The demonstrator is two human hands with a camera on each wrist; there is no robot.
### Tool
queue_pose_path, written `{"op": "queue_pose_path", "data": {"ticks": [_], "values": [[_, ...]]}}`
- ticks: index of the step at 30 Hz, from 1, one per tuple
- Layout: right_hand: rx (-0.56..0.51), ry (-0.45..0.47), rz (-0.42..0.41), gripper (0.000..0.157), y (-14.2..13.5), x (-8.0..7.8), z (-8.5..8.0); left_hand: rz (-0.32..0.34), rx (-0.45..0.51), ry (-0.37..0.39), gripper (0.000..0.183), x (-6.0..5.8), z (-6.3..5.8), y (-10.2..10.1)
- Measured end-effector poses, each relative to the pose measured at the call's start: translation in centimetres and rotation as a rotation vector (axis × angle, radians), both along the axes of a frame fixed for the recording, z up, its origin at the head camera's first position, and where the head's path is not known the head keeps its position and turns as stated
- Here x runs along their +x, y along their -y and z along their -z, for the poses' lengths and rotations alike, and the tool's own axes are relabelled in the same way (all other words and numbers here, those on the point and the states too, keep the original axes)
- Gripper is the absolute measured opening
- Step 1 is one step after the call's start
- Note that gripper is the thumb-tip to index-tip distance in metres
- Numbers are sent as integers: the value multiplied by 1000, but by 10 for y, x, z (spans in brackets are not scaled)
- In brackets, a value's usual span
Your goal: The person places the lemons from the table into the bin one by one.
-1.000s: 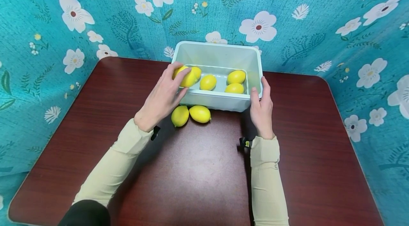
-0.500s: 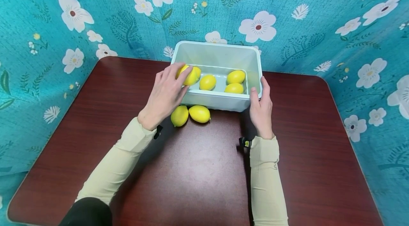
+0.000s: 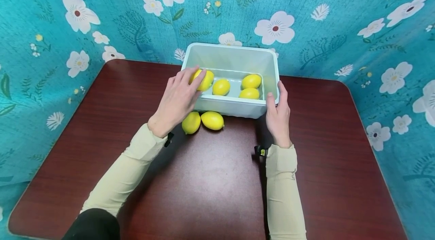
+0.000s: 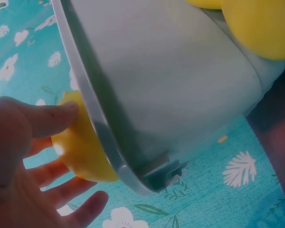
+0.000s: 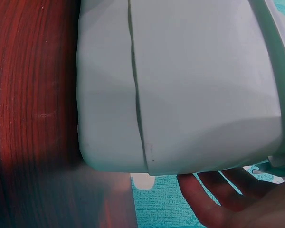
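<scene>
My left hand [image 3: 178,98] reaches over the left end of a pale grey-blue plastic bin [image 3: 234,108] and holds a lemon [image 4: 80,142] just inside the rim. In the left wrist view the thumb lies on this lemon, with the fingers behind it; the rim hides part of it. Several lemons lie on the bin floor, among them a middle lemon [image 3: 221,87] and a right-hand lemon [image 3: 251,81]. My right hand [image 3: 279,119] grips the bin's front right corner, thumb at the rim, fingers along the side wall.
Two lemons lie on the table against the bin's front: one lemon [image 3: 191,123] at the left and another lemon [image 3: 212,120] beside it. The dark red-brown table [image 3: 210,187] meets a turquoise floral cloth [image 3: 217,25] at the back and sides.
My left hand has shifted slightly right and farther into the bin with its lemon, less of which now shows. My right hand and the bin have stayed in place.
</scene>
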State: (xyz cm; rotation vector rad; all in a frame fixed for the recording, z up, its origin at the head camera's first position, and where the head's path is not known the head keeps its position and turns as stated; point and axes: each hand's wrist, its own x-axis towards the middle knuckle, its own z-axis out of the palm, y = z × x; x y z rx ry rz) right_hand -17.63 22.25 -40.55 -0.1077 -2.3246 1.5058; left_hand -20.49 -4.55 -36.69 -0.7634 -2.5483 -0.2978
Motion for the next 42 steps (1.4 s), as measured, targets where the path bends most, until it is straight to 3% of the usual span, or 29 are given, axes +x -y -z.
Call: {"op": "queue_pose_path", "data": {"ticks": [14,30,42], "values": [[2,1,6,51,1,-1,-1,29,33,6,49,0,2,0],[0,-1,1,52,1,-2,0,37,117,-63,34,12,6,8],[6,-12,2,52,1,-1,-1,55,110,-83,33,16,9,12]]}}
